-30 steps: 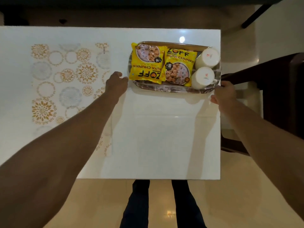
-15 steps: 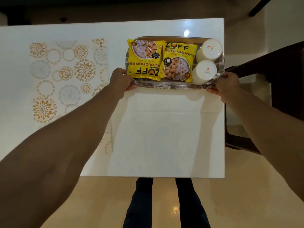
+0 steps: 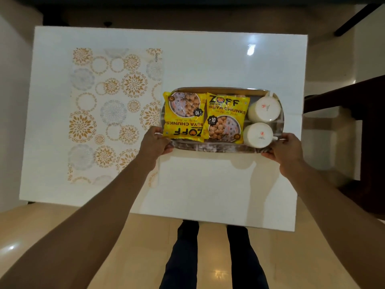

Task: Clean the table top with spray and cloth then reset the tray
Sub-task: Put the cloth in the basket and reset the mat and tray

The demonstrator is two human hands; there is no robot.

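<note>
A shiny metal tray point(image 3: 216, 148) sits over the right half of the white table top point(image 3: 208, 188). It carries two yellow soya chunk packets point(image 3: 184, 117) point(image 3: 226, 119) and two white mugs point(image 3: 264, 109) point(image 3: 258, 134) lying at its right end. My left hand point(image 3: 155, 142) grips the tray's near left corner. My right hand point(image 3: 286, 149) grips its near right corner. No spray or cloth is in sight.
A floral patterned mat point(image 3: 113, 113) lies on the table's left half. A dark wooden chair point(image 3: 350, 113) stands right of the table. My legs point(image 3: 212, 257) stand on the beige floor at the table's near edge.
Both hands have closed on the tray's near corners. The tray now sits nearer to me, away from the table's far edge, and the view has shifted.
</note>
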